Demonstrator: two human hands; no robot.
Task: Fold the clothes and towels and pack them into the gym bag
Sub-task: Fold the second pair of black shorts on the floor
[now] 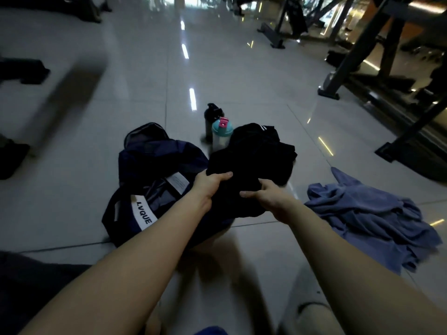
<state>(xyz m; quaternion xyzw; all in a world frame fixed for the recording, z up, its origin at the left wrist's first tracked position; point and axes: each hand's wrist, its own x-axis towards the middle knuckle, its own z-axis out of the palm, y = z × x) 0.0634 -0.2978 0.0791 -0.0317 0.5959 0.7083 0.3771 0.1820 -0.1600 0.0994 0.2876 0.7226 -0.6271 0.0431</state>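
A dark navy gym bag (154, 170) with a white "LVQUE" strap lies open on the tiled floor, left of centre. Both hands hold a black garment (249, 160) bunched just right of the bag's opening. My left hand (210, 183) grips its left edge with the thumb on top. My right hand (264, 195) grips its near right edge. A crumpled blue towel (367, 213) lies on the floor to the right, untouched.
Two bottles stand behind the garment: a black one (211, 119) and a clear shaker with a teal and pink lid (221, 134). Gym machine frames (362, 59) line the right side and far end. My knees show at the bottom edge.
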